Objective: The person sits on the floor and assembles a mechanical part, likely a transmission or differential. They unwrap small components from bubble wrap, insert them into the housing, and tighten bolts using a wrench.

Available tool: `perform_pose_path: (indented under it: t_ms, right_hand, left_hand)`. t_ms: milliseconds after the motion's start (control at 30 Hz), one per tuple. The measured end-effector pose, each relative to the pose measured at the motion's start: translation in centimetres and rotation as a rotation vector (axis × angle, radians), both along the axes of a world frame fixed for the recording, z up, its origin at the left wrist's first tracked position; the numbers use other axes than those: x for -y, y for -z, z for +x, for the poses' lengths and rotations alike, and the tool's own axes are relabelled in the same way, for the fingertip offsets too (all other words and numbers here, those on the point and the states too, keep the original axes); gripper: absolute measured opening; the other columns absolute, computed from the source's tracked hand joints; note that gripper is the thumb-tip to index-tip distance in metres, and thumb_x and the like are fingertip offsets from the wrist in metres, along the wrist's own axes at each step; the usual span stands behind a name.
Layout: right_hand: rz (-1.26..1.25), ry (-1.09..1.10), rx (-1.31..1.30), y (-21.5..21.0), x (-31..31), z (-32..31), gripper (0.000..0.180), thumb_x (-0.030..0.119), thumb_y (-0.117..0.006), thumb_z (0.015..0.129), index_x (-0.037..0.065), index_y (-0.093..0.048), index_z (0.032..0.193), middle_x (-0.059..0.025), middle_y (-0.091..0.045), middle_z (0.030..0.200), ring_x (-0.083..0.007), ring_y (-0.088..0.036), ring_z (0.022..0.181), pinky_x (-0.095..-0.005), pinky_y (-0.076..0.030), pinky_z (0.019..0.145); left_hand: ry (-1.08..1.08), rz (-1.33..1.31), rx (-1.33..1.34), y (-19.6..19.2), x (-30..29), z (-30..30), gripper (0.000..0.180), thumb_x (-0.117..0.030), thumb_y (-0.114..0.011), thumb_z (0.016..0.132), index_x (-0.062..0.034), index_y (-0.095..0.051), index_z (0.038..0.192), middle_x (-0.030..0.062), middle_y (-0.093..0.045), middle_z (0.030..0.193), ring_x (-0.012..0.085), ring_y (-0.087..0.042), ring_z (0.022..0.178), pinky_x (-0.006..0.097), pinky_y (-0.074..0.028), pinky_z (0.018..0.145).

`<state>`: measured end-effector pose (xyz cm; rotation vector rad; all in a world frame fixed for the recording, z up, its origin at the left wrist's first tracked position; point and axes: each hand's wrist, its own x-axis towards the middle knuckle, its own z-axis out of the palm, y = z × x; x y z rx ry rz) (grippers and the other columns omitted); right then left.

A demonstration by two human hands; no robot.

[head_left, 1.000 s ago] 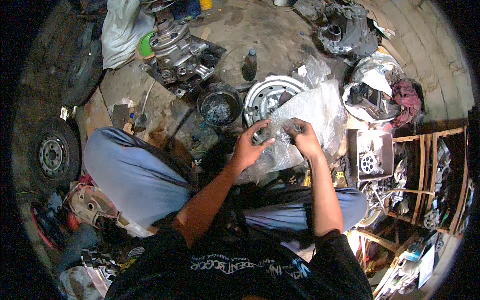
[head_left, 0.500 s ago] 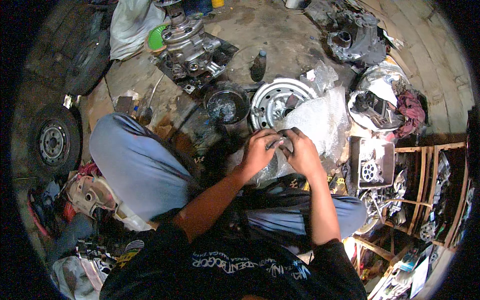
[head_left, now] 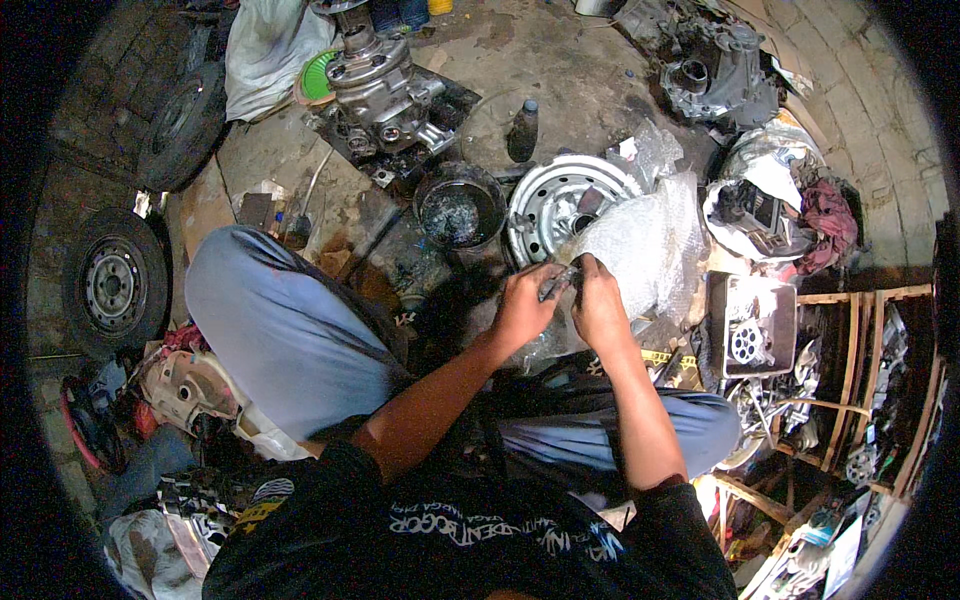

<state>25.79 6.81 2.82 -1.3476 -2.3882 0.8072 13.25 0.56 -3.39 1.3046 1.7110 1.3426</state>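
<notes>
The person sits on the floor, both hands close together over the lap. The left hand [head_left: 522,305] and right hand [head_left: 600,305] pinch a small dark metal part [head_left: 556,284] between their fingertips, held against a sheet of clear bubble wrap [head_left: 640,245]. Just beyond lie a white steel wheel rim [head_left: 560,205] and a black pot [head_left: 460,208].

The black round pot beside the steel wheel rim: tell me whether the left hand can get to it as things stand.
Probably yes: the black pot sits uncovered just beyond the left hand, but that hand is busy gripping a small dark part.
</notes>
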Motion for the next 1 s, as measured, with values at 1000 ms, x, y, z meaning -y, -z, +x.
perform_pose_path:
  t_ms: [1000]
  right_hand:
    - [-0.13, -0.027, 0.012, -1.4, -0.2, 1.8, 0.024, -0.002, -0.058, 0.083, -0.007, -0.069, 0.103, -0.0298, -0.069, 0.093, -0.0433, -0.069, 0.09, -0.0455, -0.052, 0.084]
  left_hand:
    - [0.182, -0.278, -0.385, 1.7, -1.7, 1.9, 0.026, -0.001, -0.053, 0.087, 0.004, -0.048, 0.112, 0.029, -0.065, 0.071, 0.05, -0.067, 0.075, 0.058, -0.052, 0.07]
